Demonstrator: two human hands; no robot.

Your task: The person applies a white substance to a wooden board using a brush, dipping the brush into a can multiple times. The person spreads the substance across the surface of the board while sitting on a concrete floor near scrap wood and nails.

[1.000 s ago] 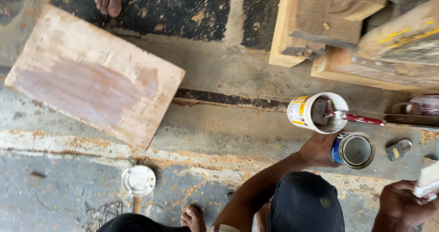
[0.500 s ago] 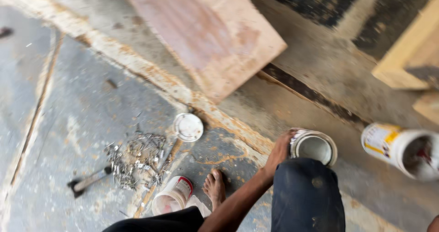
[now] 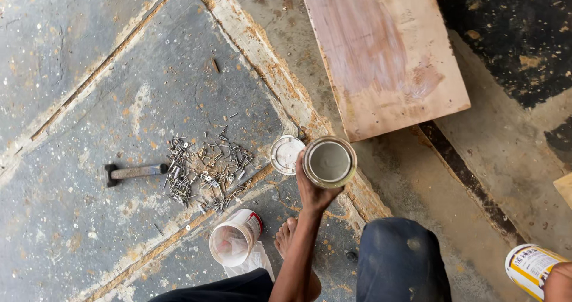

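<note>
**Open tin held over a worn concrete floor**

The left hand (image 3: pixel 311 189) grips a small round metal tin (image 3: pixel 329 161) by its rim, fingers wrapped around the near-left side; the tin is open and shows a dull grey content. Just left of the tin, touching or nearly touching it, a round white lid (image 3: pixel 286 155) lies flat on the grey concrete floor (image 3: pixel 89 58).

Above the tin lies a flat rectangular plywood board (image 3: pixel 381 52) with a brownish-purple smear; its top end is cut off by the frame edge. Further left of the tin, a scatter of loose nails and screws (image 3: pixel 205 171) spreads over the floor, and beyond them rests a hammer with a wooden handle (image 3: pixel 134 172).

Below-left of the tin, a white plastic tub with a red label patch (image 3: pixel 235 237) lies tipped on its side, with something pale under it that is hard to make out. A bare foot (image 3: pixel 286 236) shows just beside the forearm, and a dark blue trouser knee (image 3: pixel 400 260) is below the tin.

Well to the lower right of the tin, a white can with a yellow label (image 3: pixel 530 269) is cut off at the corner. The right hand (image 3: pixel 560 285) is only partly in view against it; whether it grips the can cannot be told.
</note>
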